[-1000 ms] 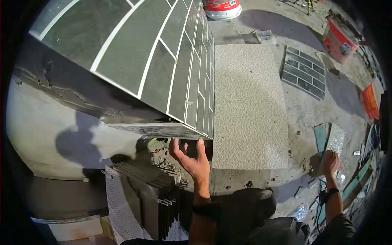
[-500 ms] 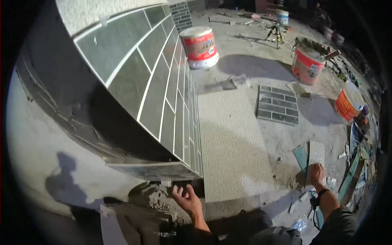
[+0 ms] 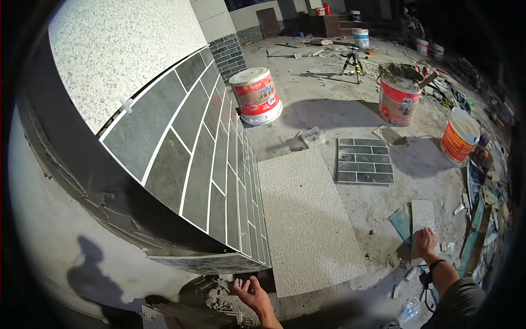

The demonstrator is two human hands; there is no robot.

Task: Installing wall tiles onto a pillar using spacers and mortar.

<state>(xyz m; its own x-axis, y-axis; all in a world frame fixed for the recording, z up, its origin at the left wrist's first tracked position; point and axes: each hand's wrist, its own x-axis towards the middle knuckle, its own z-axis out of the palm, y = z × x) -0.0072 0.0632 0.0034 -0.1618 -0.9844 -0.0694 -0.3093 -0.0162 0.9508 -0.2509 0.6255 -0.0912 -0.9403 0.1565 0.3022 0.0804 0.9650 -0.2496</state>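
My left hand [image 3: 252,295] is below the bottom corner of the dark grey tiled wall panel [image 3: 189,137], palm up with its fingers curled and apart. Nothing shows in it, and I cannot tell whether its fingertips touch the panel's underside. At the right, my right hand [image 3: 426,243] is closed over the near end of a narrow, pale, speckled tile strip [image 3: 422,213] on the floor. A greenish tile offcut [image 3: 401,225] lies just left of that strip. Between my hands, a large pale textured slab [image 3: 307,219] lies flat on the ground.
A piece of brick-pattern tile [image 3: 364,162] lies beyond the slab. Red-banded buckets [image 3: 256,96], [image 3: 400,94] and an orange bucket [image 3: 460,137] stand farther off, with a small tripod [image 3: 353,67]. Broken tile scraps [image 3: 476,230] line the right side. A white clip [image 3: 126,105] sits at the panel's top edge.
The view has tilted upward, bringing more of the far yard and upper wall into sight. Both hands keep nearly the same places, the left under the panel corner, the right on the strip.
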